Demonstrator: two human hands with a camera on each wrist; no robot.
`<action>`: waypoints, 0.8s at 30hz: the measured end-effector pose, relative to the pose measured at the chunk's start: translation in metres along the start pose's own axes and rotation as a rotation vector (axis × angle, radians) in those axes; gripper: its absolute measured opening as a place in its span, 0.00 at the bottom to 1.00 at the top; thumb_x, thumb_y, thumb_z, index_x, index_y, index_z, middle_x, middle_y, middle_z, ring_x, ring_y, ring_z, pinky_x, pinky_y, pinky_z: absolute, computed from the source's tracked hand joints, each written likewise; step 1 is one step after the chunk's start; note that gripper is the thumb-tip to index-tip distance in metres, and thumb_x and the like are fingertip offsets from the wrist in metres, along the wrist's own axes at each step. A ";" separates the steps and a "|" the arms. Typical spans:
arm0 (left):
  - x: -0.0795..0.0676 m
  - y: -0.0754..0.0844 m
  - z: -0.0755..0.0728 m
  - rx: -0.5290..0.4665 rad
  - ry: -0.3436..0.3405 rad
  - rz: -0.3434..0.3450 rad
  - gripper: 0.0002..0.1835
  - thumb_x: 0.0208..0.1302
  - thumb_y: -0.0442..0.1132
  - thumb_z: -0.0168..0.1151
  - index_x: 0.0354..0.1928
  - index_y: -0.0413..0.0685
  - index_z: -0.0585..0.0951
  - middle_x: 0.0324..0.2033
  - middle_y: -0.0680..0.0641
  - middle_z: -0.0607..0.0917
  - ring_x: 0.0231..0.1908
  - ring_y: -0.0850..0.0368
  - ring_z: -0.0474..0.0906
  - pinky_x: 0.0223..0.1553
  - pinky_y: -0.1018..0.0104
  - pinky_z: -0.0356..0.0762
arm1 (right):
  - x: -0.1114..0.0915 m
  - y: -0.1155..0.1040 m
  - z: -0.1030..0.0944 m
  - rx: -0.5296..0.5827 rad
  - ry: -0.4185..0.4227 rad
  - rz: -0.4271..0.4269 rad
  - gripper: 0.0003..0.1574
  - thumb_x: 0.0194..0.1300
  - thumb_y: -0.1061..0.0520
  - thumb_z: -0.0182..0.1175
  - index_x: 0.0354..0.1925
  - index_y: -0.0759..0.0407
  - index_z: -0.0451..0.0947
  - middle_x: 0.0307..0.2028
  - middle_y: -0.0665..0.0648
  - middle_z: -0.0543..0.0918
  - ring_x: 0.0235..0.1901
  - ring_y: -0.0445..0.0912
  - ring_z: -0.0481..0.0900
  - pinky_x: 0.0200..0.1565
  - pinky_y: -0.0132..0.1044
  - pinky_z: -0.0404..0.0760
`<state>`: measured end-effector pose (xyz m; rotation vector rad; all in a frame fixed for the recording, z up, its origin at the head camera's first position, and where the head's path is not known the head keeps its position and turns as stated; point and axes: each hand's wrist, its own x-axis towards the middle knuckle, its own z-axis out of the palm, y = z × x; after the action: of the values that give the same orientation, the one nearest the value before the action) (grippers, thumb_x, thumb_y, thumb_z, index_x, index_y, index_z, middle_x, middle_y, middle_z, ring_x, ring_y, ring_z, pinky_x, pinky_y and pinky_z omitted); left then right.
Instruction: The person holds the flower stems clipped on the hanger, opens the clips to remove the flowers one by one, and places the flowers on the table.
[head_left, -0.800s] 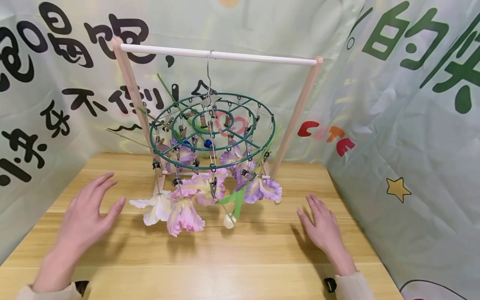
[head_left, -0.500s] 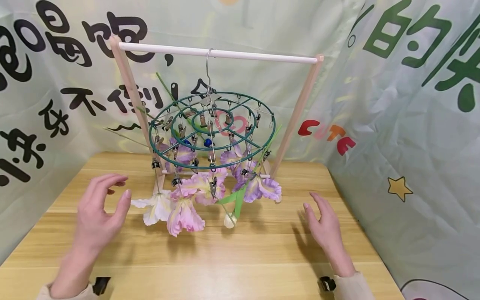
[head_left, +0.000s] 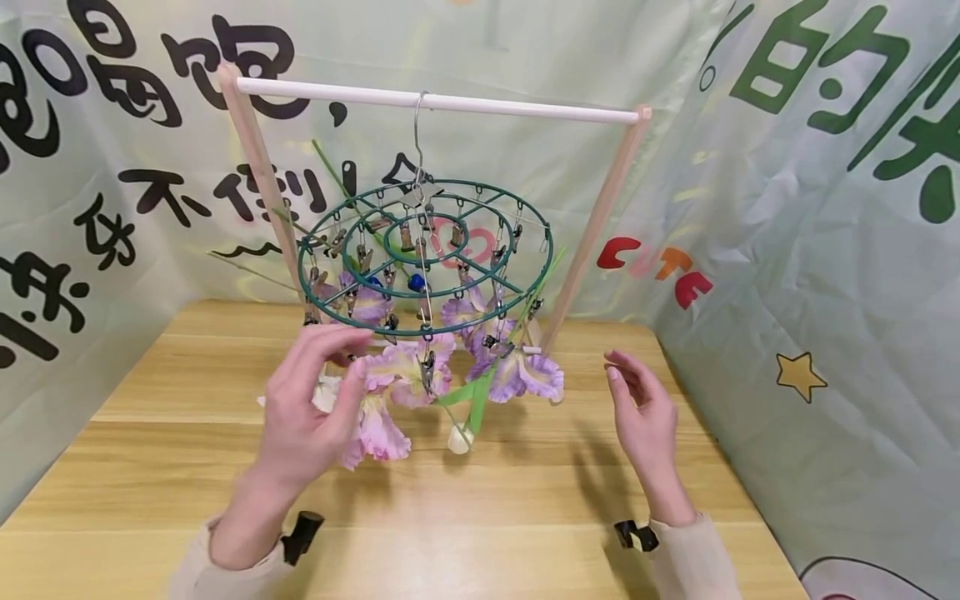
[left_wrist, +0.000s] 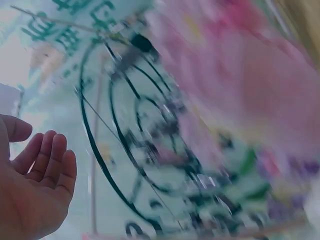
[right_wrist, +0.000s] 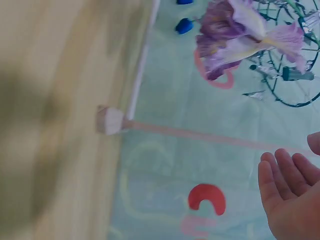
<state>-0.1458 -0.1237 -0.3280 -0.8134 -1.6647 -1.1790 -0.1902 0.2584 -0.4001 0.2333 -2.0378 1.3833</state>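
A round green clip hanger hangs from the white rod by its metal hook. Artificial flowers dangle from its clips: a pink one, a purple one, a white one and a white bud. My left hand is raised before the hanger's front left, thumb apart from loosely bent fingers. It overlaps the white and pink flowers; the left wrist view shows nothing in it. Over the table at the right, my right hand has loosely curled fingers and holds nothing.
A wooden stand with a white top rod carries the hanger; its right post rises between the hanger and the right hand. Beneath lies a wood-grain table. Printed cloth closes off the back and sides.
My left hand has moved right and up, from beside the stand to in front of the pink and white flowers. The right hand has risen slightly, its fingers bending more. The hanger stays put.
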 end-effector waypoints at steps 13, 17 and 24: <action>0.044 0.026 0.066 0.179 -0.291 0.112 0.13 0.70 0.33 0.63 0.53 0.37 0.83 0.51 0.41 0.85 0.53 0.47 0.82 0.63 0.61 0.79 | 0.039 -0.023 0.029 0.217 -0.098 0.028 0.18 0.77 0.62 0.60 0.59 0.72 0.79 0.53 0.69 0.85 0.50 0.42 0.86 0.53 0.29 0.84; 0.057 0.030 0.084 0.293 -0.409 0.195 0.13 0.69 0.33 0.65 0.53 0.39 0.84 0.50 0.43 0.86 0.53 0.48 0.83 0.64 0.60 0.78 | 0.056 -0.025 0.040 0.261 -0.176 0.053 0.20 0.78 0.59 0.59 0.60 0.71 0.78 0.54 0.67 0.85 0.50 0.43 0.86 0.53 0.33 0.85; 0.062 0.032 0.112 0.313 -0.743 0.221 0.14 0.73 0.34 0.62 0.57 0.40 0.83 0.54 0.45 0.85 0.56 0.52 0.82 0.60 0.65 0.81 | 0.085 -0.025 0.057 0.315 -0.307 0.169 0.27 0.79 0.52 0.58 0.67 0.68 0.75 0.61 0.67 0.82 0.52 0.45 0.86 0.57 0.38 0.85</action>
<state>-0.1737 -0.0064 -0.2739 -1.2826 -2.2010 -0.4483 -0.2674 0.2157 -0.3423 0.4413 -2.1111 1.8728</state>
